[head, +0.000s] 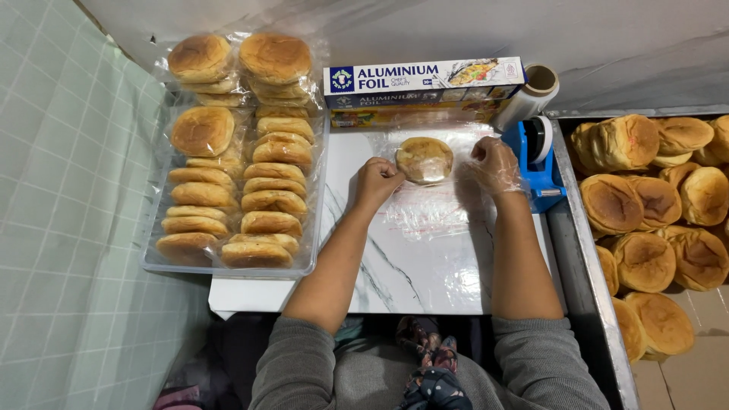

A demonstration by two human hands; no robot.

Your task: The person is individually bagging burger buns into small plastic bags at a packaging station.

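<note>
A single round bun (424, 159) is seen lying on a sheet of clear cling film (437, 205), spread over the marble-patterned worktop (410, 273). Just to the bun's left, the left hand (377, 181) is curled shut, its fingertips pinched on the film at the bun's edge. Just to the bun's right, the right hand (495, 162) is closed on the film as well, and a thin plastic glove appears to be worn on it, though the film and glove are hard to tell apart. The film's edges are barely made out against the pale stone.

Behind the bun, a long foil box (421, 80) is laid across the worktop, with a second box half hidden beneath it. Beyond the bun's right, a film roll (531, 91) and a blue tape dispenser (538, 163) are seen. Far left of the bun, wrapped buns (235, 152) are stacked in a clear tray (228, 266). Far right of the bun, unwrapped buns (653, 205) are piled in a metal tray (588, 266), cut off by the frame edge.
</note>
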